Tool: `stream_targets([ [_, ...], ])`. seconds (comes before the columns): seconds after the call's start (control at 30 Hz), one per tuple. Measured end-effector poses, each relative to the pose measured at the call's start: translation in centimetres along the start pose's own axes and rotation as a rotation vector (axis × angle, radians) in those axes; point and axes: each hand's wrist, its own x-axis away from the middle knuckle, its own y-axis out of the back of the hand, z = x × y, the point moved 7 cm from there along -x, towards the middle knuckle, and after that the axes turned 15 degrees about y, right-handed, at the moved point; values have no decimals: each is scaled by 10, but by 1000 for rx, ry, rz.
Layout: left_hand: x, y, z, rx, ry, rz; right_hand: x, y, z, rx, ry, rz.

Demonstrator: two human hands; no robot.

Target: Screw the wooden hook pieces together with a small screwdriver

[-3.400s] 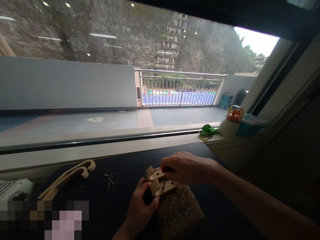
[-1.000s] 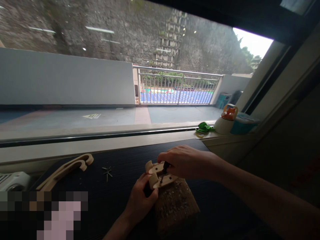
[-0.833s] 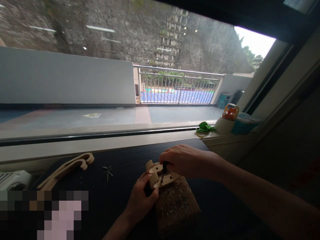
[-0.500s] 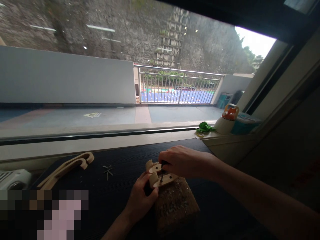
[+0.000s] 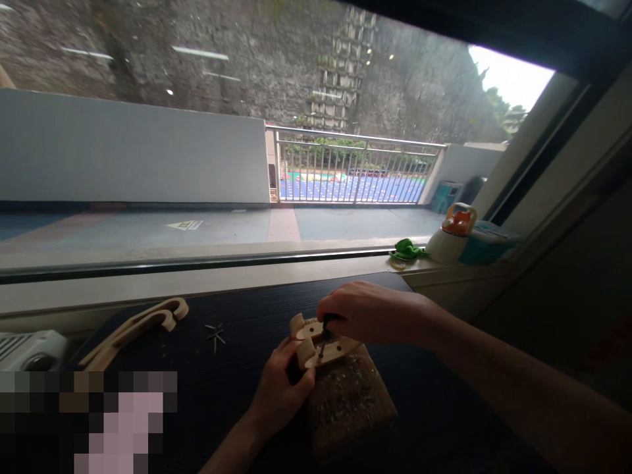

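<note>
Two pale wooden pieces with curled ends lie side by side on a brown wooden block (image 5: pixel 355 401). The nearer wooden piece (image 5: pixel 307 355) has dark holes in its flat part; the farther wooden piece (image 5: pixel 307 333) lies just behind it. My left hand (image 5: pixel 282 388) is closed around their curled ends, thumb against the nearer one. In my right hand (image 5: pixel 363 311) is a dark-handled screwdriver (image 5: pixel 323 345), its handle mostly covered by the fingers. The shaft points down at a hole in the nearer piece; whether a screw sits under the tip cannot be made out.
Two curved wooden strips (image 5: pixel 135 329) lie on the black table (image 5: pixel 257 309) to the left, beside a small pile of screws (image 5: pixel 216 334). On the windowsill stand a white bottle with an orange top (image 5: pixel 447 243), a green cloth (image 5: pixel 407 249) and a teal box (image 5: pixel 486 247).
Both hands keep their grip and the screwdriver stays over the same hole. The view has shifted slightly; little else differs.
</note>
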Motion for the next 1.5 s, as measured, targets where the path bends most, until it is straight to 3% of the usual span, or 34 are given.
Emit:
stream_targets([
  [0.17,0,0,-2,7,-4,4,-1,-2,-6,-6,-28,-52],
  [0.43,-1,-1,-2,46,8,31,3,5,-2,-54,-16,11],
  [0.97,-1,-1,0,44,3,23,-4,-4,-8,-14,-50,-81],
  [1.2,0,-1,-2,52,-8,31,1,-1,-1,-35,-38,-4],
  [1.5,-1,0,-3,53,-5,22,1,-5,-9,-105,-18,-54],
])
